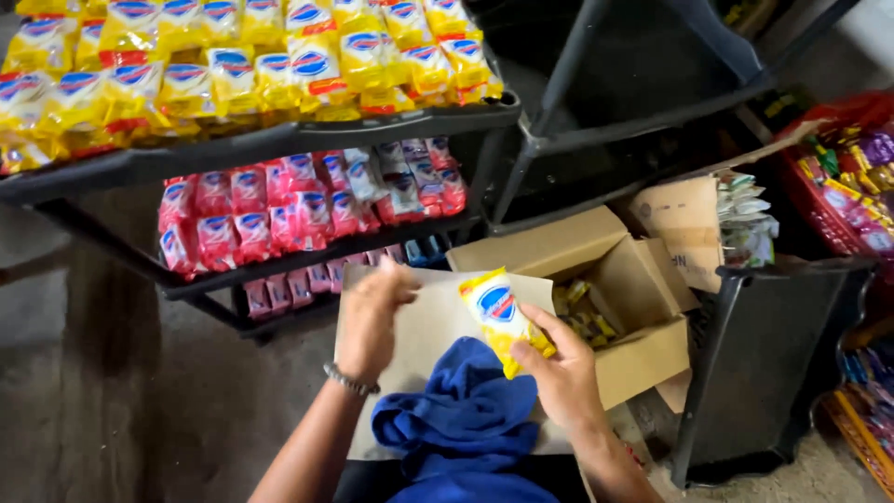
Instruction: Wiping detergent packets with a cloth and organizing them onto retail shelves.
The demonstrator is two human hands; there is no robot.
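My right hand (pixel 559 373) grips a yellow soap packet (pixel 498 317) with a blue oval mark, held upright over a flat cardboard sheet (pixel 419 335). My left hand (pixel 368 317), with a metal bracelet at the wrist, hovers over the same sheet with its fingers curled and nothing visibly in it. A crumpled blue cloth (pixel 461 419) lies on the sheet just below both hands. To the right stands an open cardboard box (pixel 643 289) with more yellow packets inside.
A black tiered rack (pixel 279 140) ahead carries yellow packets on the upper shelf and pink packets on the lower shelves. A black bin (pixel 764 363) stands at the right, beside a second box with packets and red baskets of goods. Bare concrete floor at the left.
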